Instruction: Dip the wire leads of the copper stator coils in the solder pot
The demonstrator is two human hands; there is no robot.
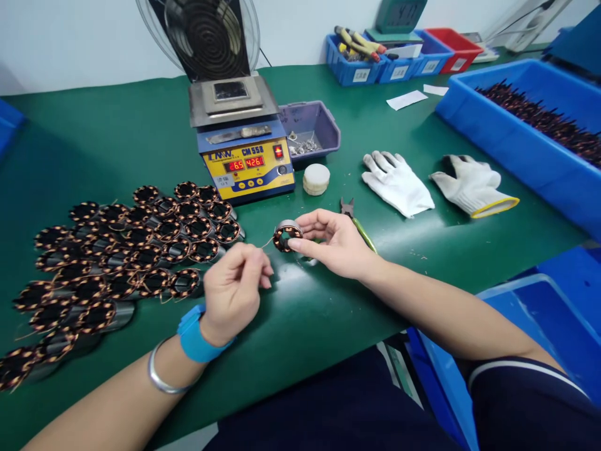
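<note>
We've got the stator in our right hand: thumb on the wound end face, fingers behind the outer wall. Part sits mid-tabletop, between far and near edges; can't tell if it clears the surface.

Left hand: curled, apart from the right, just left of the stator. A thin copper wire runs from the stator to our thumb and index; we can't see the fingertip contact, so can't confirm a pinch.

Left of that hand we have a batch of wound stators, packed close, spreading toward the tabletop's near-left side.

Toward the far edge: solder pot, red digits lit, knife lying across its top ledge, fan behind it. Purple bin just right of the pot, white round stack in front.

Right of our right hand: cutters, jaws toward the far edge, then two white gloves. Large blue bin by the tabletop's right side, dark parts inside.
</note>
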